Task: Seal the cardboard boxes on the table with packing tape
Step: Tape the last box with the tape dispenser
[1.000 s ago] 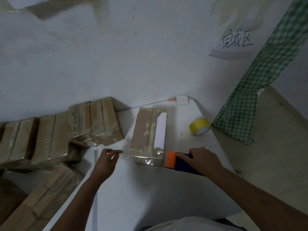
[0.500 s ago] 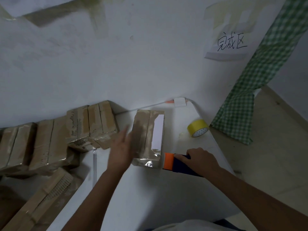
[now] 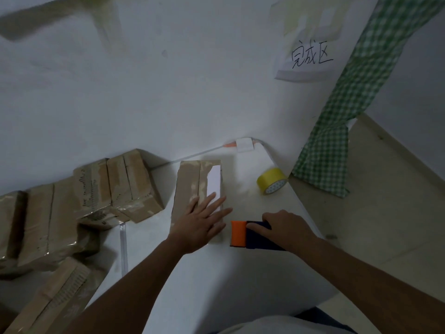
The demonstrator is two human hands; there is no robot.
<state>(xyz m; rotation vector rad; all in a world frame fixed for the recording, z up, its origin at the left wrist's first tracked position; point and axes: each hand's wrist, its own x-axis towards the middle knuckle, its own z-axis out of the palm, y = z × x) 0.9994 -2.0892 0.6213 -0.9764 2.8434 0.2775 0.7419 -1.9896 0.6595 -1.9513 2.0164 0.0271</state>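
On the white surface [image 3: 240, 273] near the wall, my left hand [image 3: 199, 225] lies spread flat on the cardboard box [image 3: 190, 186], pinning it so it won't slide. My right hand [image 3: 286, 227] grips the tape dispenser [image 3: 243, 233] just beside the box's near end, ready, I judge, to lay tape.

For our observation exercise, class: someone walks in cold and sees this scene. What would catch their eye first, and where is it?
Probably the left hand laid flat, fingers spread, on the cardboard box at the table's middle. Just right of it, the right hand grips an orange-and-blue tape dispenser. Beyond that, a yellow tape roll sits near the table's far right edge.
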